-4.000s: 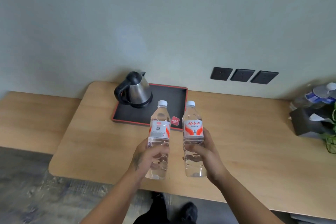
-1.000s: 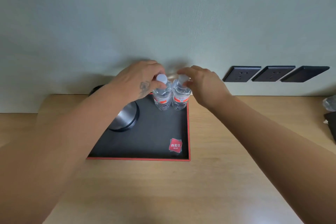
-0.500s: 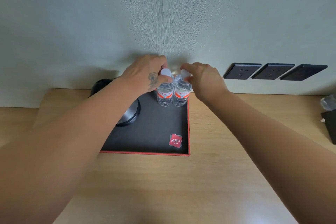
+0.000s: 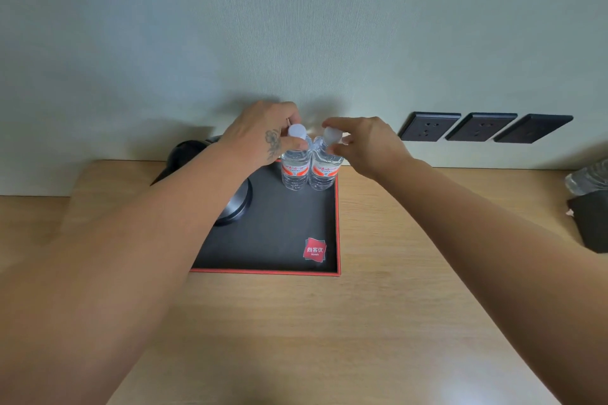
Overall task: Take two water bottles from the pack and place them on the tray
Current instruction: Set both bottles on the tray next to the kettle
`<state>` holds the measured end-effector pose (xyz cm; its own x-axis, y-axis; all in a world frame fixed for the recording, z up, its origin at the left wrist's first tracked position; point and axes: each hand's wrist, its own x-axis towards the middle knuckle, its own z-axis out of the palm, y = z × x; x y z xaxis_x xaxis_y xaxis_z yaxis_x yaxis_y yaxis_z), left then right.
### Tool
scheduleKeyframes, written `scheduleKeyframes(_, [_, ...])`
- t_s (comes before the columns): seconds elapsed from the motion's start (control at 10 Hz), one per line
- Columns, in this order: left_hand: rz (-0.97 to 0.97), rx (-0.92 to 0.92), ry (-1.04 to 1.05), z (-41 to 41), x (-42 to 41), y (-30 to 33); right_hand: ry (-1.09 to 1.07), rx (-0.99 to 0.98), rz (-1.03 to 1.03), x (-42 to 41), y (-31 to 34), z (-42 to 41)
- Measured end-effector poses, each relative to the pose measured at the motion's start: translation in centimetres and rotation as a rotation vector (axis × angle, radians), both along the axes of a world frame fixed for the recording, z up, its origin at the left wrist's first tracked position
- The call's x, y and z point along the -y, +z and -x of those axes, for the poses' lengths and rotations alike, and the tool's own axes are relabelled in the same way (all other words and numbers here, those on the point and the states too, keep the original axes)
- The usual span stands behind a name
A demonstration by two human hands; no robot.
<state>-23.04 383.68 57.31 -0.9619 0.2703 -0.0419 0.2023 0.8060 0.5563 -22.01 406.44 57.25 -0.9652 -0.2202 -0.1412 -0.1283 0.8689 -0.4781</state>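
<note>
Both bottles stand upright, touching, in the tray's [image 4: 332,270] far right corner beside the kettle [image 4: 235,207]. Your left hand [image 4: 260,133] pinches the left bottle [image 4: 295,168] at its cap, and your right hand [image 4: 365,141] pinches the right bottle [image 4: 324,171] the same way.

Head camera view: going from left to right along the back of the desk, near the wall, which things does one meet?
Kettle → left bottle → right bottle → three wall sockets → black holder at the desk's right edge.
</note>
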Motion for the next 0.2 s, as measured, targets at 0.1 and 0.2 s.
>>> scheduleKeyframes(0.1, [-0.067, -0.013, 0.041, -0.9, -0.4, -0.4, 0.032, -0.024, 0.017, -0.5, 0.6, -0.8])
scheduleKeyframes(0.2, [0.04, -0.051, 0.086, -2.5, -0.2, -0.5, 0.029, -0.152, -0.039, -1.0, 1.0, -2.4])
